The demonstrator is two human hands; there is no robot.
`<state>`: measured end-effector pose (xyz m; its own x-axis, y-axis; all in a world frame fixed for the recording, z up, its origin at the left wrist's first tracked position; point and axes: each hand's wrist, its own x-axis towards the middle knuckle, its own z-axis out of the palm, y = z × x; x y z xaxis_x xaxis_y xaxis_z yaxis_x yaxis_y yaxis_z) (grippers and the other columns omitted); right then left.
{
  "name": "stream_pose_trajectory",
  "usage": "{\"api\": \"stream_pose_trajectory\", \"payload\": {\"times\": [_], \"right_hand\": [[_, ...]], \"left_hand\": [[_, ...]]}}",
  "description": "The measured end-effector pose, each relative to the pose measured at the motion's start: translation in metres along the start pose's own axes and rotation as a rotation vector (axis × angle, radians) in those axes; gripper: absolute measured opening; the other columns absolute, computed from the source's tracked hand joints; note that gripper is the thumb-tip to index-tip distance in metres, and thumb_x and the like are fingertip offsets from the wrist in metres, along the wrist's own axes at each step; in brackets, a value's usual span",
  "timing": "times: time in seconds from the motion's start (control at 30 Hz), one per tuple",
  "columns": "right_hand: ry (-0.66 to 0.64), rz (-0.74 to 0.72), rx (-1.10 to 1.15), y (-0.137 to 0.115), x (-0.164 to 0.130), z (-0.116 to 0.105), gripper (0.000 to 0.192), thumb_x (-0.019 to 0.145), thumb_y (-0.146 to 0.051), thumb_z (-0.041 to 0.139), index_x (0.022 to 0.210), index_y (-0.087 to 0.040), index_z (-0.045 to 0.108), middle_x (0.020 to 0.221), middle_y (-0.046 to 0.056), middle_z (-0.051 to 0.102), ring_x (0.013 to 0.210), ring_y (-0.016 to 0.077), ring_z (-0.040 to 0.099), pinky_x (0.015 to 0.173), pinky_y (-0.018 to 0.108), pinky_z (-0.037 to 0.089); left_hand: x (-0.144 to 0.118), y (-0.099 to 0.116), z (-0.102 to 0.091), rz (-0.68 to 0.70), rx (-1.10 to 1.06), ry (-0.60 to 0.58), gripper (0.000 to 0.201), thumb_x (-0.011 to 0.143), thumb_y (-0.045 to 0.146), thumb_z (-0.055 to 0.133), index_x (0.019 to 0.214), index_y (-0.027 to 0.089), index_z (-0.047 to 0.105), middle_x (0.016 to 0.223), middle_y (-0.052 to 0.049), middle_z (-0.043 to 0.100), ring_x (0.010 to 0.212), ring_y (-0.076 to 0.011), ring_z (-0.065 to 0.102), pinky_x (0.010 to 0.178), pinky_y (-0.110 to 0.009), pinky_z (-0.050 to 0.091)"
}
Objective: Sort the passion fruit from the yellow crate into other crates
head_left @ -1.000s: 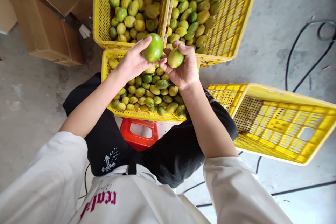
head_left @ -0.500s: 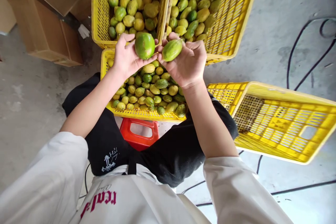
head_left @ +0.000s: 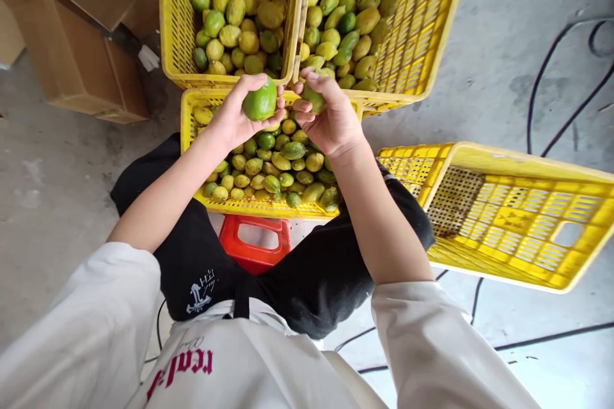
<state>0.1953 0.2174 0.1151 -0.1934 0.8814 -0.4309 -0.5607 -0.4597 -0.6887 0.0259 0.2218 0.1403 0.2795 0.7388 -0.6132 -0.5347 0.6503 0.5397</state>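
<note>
Above the near crate, left hand cupping green fruit, fingers around it

1. The white shirt carries dark red lettering in a gothic script near its lower hem. From the head view it appears upside down and partly folded; only a few letters show, roughly "real", and the full word cannot be made out.
2. The black trousers bear a small white print on the left thigh: a little figure with a few characters above it. It is too small to read.
3. The yellow crates, cardboard boxes and red stool show no readable text.
</note>
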Motion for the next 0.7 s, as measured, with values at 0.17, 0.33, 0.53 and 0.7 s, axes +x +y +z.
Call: {"api": "stream_pose_trajectory", "payload": {"times": [0.17, 0.33, 0.53, 0.7], "right_hand": [[-0.03, 0.006, -0.043, -0.011, -0.011, 0.012, 0.032, 0.077, -0.053, 0.08, 0.096, -0.033, 0.063, 0.091, 0.0, 0.067, 0.096, 0.0244, 0.064, 0.076, 0.034, 0.058], [-0.069, -0.01, 0.125, -0.016, -0.013, 0.012, 0.031, 0.07, -0.042, 0.066, 0.1, -0.034, 0.064, 0.1, -0.003, 0.075, 0.1, 0.0221, 0.068, 0.079, 0.032, 0.06], [0.005, 0.005, 0.225, -0.006, -0.005, 0.005, 0.038, 0.067, -0.031, 0.084, 0.092, -0.033, 0.056, 0.082, -0.008, 0.068, 0.084, 0.014, 0.068, 0.075, 0.025, 0.061], [-0.106, 0.011, 0.116, -0.004, -0.01, 0.008, 0.049, 0.063, -0.035, 0.098, 0.086, -0.033, 0.055, 0.082, -0.006, 0.061, 0.071, 0.0155, 0.055, 0.053, 0.029, 0.047]], "left_hand": [[0.006, 0.005, -0.003, 0.011, -0.029, 0.036, 0.03, 0.105, 0.05, 0.057, 0.118, 0.024, 0.064, 0.097, -0.005, 0.074, 0.103, -0.0207, 0.08, 0.09, -0.029, 0.067], [-0.003, 0.015, 0.002, 0.047, -0.051, -0.006, 0.035, 0.106, 0.045, 0.046, 0.125, 0.024, 0.067, 0.108, -0.007, 0.078, 0.124, -0.026, 0.076, 0.097, -0.033, 0.067], [-0.005, 0.016, 0.007, 0.036, -0.006, 0.036, 0.036, 0.109, 0.054, 0.05, 0.121, 0.027, 0.07, 0.095, -0.006, 0.077, 0.112, -0.0219, 0.079, 0.085, -0.023, 0.067], [0.002, 0.011, 0.007, 0.03, 0.028, 0.12, 0.034, 0.106, 0.058, 0.056, 0.112, 0.029, 0.071, 0.096, -0.005, 0.076, 0.105, -0.0189, 0.079, 0.076, -0.018, 0.065]]}}
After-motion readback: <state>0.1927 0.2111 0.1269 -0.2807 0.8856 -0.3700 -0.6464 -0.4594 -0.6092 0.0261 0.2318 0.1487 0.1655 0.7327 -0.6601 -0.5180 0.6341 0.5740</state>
